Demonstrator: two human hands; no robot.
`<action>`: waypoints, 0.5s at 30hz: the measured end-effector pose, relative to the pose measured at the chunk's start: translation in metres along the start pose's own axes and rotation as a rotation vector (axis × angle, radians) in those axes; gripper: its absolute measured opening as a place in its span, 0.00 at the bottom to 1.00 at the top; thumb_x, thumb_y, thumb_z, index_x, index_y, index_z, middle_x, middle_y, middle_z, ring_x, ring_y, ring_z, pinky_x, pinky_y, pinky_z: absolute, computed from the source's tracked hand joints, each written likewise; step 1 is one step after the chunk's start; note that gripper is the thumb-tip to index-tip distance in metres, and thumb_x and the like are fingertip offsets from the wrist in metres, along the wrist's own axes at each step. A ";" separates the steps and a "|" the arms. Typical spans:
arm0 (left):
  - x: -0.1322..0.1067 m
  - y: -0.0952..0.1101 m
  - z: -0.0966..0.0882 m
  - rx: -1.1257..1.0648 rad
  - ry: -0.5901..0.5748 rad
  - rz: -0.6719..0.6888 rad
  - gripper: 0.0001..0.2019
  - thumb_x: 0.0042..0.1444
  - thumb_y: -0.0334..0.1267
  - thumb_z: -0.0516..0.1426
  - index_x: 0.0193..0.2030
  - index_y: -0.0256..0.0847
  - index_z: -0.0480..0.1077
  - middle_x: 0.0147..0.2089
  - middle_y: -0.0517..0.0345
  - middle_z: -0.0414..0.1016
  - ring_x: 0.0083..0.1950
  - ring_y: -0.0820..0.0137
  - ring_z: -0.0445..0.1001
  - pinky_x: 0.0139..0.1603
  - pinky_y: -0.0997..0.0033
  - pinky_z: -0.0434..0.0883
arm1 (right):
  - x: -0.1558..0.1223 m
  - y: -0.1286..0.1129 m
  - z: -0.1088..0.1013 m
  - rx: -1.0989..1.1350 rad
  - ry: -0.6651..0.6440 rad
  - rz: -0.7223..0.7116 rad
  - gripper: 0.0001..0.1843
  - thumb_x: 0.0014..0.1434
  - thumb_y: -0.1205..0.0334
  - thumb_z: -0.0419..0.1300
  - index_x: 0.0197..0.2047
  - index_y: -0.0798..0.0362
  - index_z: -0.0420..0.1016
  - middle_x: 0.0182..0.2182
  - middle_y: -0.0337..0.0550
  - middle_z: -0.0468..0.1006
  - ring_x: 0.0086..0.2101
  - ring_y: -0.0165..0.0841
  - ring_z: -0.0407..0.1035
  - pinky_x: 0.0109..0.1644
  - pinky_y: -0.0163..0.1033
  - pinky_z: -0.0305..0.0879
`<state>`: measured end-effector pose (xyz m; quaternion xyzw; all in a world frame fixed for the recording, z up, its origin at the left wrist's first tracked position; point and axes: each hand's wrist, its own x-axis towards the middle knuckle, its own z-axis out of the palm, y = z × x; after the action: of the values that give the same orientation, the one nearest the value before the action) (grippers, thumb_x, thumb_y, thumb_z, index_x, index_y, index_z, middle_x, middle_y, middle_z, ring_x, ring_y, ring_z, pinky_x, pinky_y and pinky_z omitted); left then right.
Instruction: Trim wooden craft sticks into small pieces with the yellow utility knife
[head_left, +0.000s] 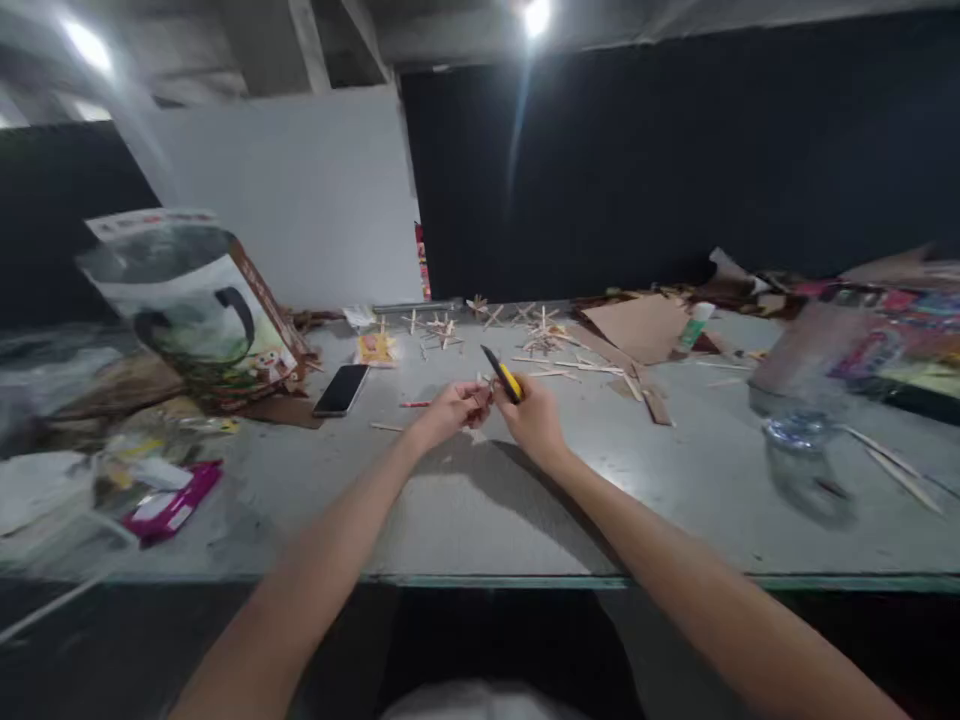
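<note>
One magenta packet (172,503) lies at the left of the grey table (315,500), and one large printed bag (217,320), its mouth open, stands behind it. One dark-screened phone (342,390) lies flat to the right of the bag, with one yellow packet (376,349) just beyond it. One short pale stick (386,427) and one thin red rod (416,404) lie near the left hand (450,412). Of the two hands, the left has its fingers drawn together in a pinch at a small piece (489,382), too small to identify, located between the hands above the table. One yellow-and-black tool (511,383) slants up and leftward from the right hand (536,425), whose fingers are closed around it; the hands are close together, fingertips nearly meeting. Beyond them lie several crossed stick clusters (544,335), too overlapped to count, and loose sticks. Farther right follow one brown cardboard piece (637,325), one white-and-green tube (696,325) beside its right edge, and one clear container (799,430), its outline blurred. At least two pale strips (904,480) lie at the far right.
</note>
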<state>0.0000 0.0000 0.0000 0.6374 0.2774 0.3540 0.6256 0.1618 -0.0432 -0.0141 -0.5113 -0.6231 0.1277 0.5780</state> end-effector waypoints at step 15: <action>0.012 -0.011 -0.001 -0.094 0.194 0.158 0.27 0.34 0.55 0.78 0.30 0.37 0.75 0.24 0.63 0.72 0.24 0.76 0.65 0.29 0.72 0.60 | 0.001 -0.004 -0.005 0.022 -0.068 -0.099 0.12 0.60 0.53 0.57 0.33 0.51 0.77 0.27 0.43 0.78 0.28 0.35 0.68 0.34 0.37 0.62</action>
<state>0.0070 0.0111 -0.0100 0.5901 0.2684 0.4748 0.5953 0.1646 -0.0459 -0.0088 -0.4687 -0.6655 0.1233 0.5677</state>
